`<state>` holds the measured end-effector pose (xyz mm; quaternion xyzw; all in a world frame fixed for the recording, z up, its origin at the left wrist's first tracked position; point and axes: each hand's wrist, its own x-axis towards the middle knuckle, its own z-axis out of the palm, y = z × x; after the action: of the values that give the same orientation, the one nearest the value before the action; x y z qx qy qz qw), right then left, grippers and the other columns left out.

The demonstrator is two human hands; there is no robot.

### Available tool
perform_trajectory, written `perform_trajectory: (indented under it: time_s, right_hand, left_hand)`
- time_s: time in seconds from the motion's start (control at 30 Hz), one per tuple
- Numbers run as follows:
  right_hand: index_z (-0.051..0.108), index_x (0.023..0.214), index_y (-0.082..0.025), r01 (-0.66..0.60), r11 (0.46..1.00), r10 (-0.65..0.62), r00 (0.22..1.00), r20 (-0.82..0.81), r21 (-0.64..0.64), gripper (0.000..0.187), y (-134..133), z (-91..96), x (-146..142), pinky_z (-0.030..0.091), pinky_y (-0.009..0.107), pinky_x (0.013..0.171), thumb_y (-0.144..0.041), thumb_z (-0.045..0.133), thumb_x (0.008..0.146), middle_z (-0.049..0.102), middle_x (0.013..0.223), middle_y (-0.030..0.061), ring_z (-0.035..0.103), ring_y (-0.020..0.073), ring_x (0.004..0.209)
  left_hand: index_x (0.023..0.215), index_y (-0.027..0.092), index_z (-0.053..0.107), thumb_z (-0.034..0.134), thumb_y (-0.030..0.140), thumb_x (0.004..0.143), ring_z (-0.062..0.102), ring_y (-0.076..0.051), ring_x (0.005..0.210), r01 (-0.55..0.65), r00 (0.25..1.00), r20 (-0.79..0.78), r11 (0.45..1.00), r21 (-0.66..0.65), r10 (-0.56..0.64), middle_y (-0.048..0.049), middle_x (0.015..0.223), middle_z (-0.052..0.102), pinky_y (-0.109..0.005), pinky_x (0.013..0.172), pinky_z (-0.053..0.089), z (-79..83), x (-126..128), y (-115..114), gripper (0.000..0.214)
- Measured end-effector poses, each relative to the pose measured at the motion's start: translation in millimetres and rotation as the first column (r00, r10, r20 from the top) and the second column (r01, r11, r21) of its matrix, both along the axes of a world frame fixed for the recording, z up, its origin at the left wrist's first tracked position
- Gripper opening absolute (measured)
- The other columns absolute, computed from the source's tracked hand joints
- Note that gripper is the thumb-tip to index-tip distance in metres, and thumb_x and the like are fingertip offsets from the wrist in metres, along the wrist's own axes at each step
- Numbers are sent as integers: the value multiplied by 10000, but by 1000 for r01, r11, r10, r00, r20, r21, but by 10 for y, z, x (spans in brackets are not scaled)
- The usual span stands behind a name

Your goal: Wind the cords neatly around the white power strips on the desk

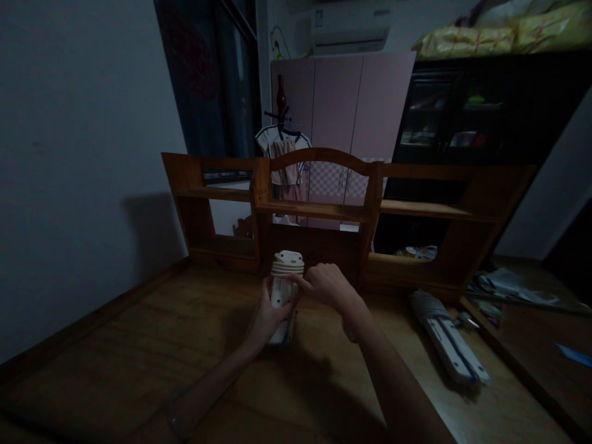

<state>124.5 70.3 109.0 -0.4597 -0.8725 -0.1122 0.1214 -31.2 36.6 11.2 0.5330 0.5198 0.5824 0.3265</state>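
My left hand (268,317) is wrapped round a white power strip (279,291), holding it tilted up above the wooden desk. Its white cord (287,269) is wound in several turns about the upper end. My right hand (329,285) is closed at the strip's right side, with the thumb laid against the lowest turns of the cord. Its curled fingers partly hide what they grip. On the desk to the right lies a second white power strip (456,348), a cord wound around its far end.
A wooden shelf unit (319,213) runs along the back of the desk (185,345). The wall (92,154) borders the left side. Beside the second strip is a small shiny object (467,320). Plastic bags (513,287) lie on a surface at the right.
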Motion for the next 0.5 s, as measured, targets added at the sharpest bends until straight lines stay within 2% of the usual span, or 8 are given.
perform_trajectory:
  time_s: [0.1, 0.33, 0.5]
  right_hand:
    - [725, 741, -156, 3, 1000, -3, 1000, -11, 5, 852, -48, -3, -35, 431, 314, 696, -682, 74, 899, 716, 787, 155, 686, 262, 793]
    - [719, 740, -137, 41, 999, -40, 998, -38, 9, 860, -94, -48, -92, 421, 335, 710, -800, 177, 808, 711, 784, 173, 680, 269, 764]
    - [711, 710, -135, 51, 998, -49, 996, -70, 30, 868, -68, -107, -113, 407, 339, 709, -785, 148, 823, 707, 767, 173, 677, 270, 763]
  left_hand:
    - [1271, 211, 326, 693, 497, 701, 690, -205, 679, -13, 999, -37, 999, -40, 12, -103, 1026, 664, -298, 615, 526, 12, -13, 3, 736]
    - [1316, 193, 339, 699, 522, 687, 684, -261, 852, -194, 921, -354, 980, -45, 166, -143, 1040, 672, -270, 627, 480, 89, -4, -76, 796]
    - [1363, 187, 291, 672, 552, 702, 680, -266, 856, -215, 903, -396, 973, -88, 164, -146, 1043, 668, -266, 615, 464, 88, 15, -71, 846]
